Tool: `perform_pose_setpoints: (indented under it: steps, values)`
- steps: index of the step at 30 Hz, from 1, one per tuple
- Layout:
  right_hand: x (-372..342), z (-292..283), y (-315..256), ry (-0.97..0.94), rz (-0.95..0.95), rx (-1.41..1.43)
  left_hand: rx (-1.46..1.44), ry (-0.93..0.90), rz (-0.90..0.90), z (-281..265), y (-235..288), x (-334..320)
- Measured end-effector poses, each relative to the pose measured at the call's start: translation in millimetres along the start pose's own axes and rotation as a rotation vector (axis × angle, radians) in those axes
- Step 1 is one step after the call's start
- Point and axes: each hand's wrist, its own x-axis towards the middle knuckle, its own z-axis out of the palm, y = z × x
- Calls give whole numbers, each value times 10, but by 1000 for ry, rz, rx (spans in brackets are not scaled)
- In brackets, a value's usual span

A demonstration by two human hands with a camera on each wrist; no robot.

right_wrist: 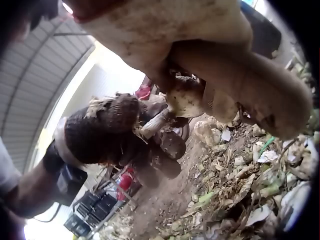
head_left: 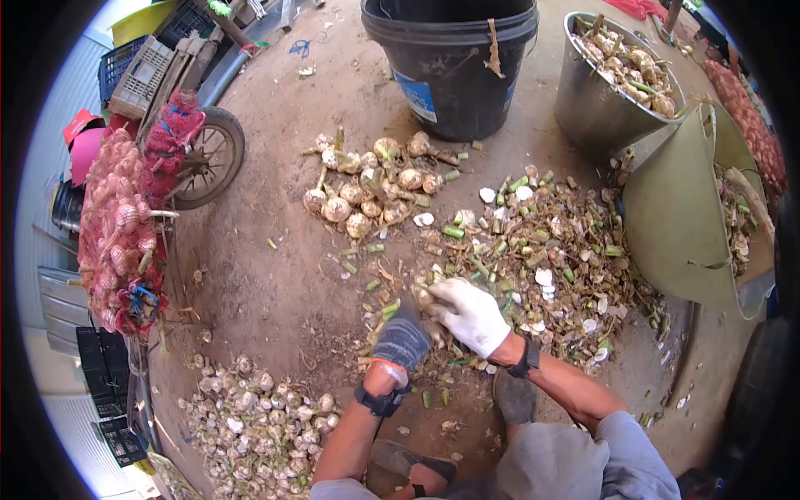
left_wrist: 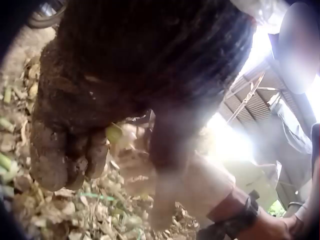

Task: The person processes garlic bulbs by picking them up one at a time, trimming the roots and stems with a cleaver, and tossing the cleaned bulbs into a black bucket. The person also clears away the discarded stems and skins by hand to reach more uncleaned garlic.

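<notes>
In the head view the left hand (head_left: 403,337), in a dark grey glove, meets the right hand (head_left: 468,315), in a white glove. The right wrist view shows the white-gloved right hand (right_wrist: 200,65) with its fingers curled round a garlic bulb (right_wrist: 186,102). The bulb's pale stem (right_wrist: 156,124) lies at the curled fingers of the dark-gloved left hand (right_wrist: 117,132), which grips there. Dark and blurred, the left hand (left_wrist: 135,75) fills much of the left wrist view, hiding most of the bulb.
Whole bulbs (head_left: 354,193) lie ahead of the hands, trimmings (head_left: 575,258) to the right, a pile of bulbs (head_left: 254,421) at lower left. Beyond stand a black bucket (head_left: 458,92), a metal pot (head_left: 583,108) and an olive container (head_left: 675,208). Net sacks (head_left: 121,225) and a wheel (head_left: 218,158) are left.
</notes>
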Motion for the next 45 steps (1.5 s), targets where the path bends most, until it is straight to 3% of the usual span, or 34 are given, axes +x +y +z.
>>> perform_pose_setpoints:
  steps: [1,3,4,5,7,9,11,12,13,15,16,18,19,21,23,25,27,29,30,31,33,35,37,41,43,44,45]
  values:
    - [-21,57,-11,-71,0,-23,-6,-19,-12,106,-126,38]
    - [-38,-21,-136,-121,52,149,-269,174,-68,310,-404,58]
    - [-97,32,-86,-74,139,121,-475,284,41,158,-166,-53]
    - [-132,16,-52,-70,130,23,-477,278,33,217,-238,-80]
    - [-198,-10,24,-181,92,-164,-303,279,107,343,-409,-118]
    - [-266,10,93,-203,31,-268,-307,244,77,285,-350,-182]
    - [-290,22,96,-222,-34,-368,71,-6,65,248,-373,-237]
    - [-280,12,72,-233,-64,-397,182,41,271,312,-498,-238]
    - [-270,3,62,-243,-96,-426,181,39,271,365,-539,-228]
    - [-256,-8,114,-256,-122,-443,189,378,531,330,-446,-220]
    - [-265,-15,163,-270,-146,-459,187,375,530,300,-414,-280]
    - [-240,-78,494,-343,-30,-511,-1070,-23,-111,-49,-24,-437]
    - [-240,-146,631,-405,84,-567,-800,75,86,-11,-108,-484]
    - [-332,-254,716,-159,67,-505,-820,-52,152,-122,-227,-569]
    - [-335,-371,623,-45,97,-391,-793,-511,58,-129,-791,-548]
    - [-287,-451,879,-5,218,-264,-802,-792,86,-352,-1374,-691]
    - [-152,-634,1010,91,567,-76,-793,-628,2,-797,-1344,-724]
    - [-12,-773,1213,242,477,89,-418,-620,52,-703,-2065,-194]
    - [102,-861,1192,218,686,261,-287,-386,110,-918,-1944,-8]
    - [142,-800,1525,285,622,311,-154,-148,166,-1201,-1781,270]
    - [318,-872,1508,256,761,471,-369,193,-129,-1448,-1645,869]
    - [457,-846,1525,289,762,533,-227,474,-1,-1676,-1603,1460]
    - [578,-819,1544,283,831,538,111,578,86,-1801,-2074,2252]
    - [742,-832,1643,244,850,593,52,619,166,-2057,-2043,3287]
    - [739,-837,1694,232,846,584,-124,523,36,-2205,-1759,3502]
    - [745,-838,1709,228,851,578,-46,521,-59,-2236,-1672,3639]
    - [753,-846,1713,231,859,571,-53,505,-41,-2199,-1809,3858]
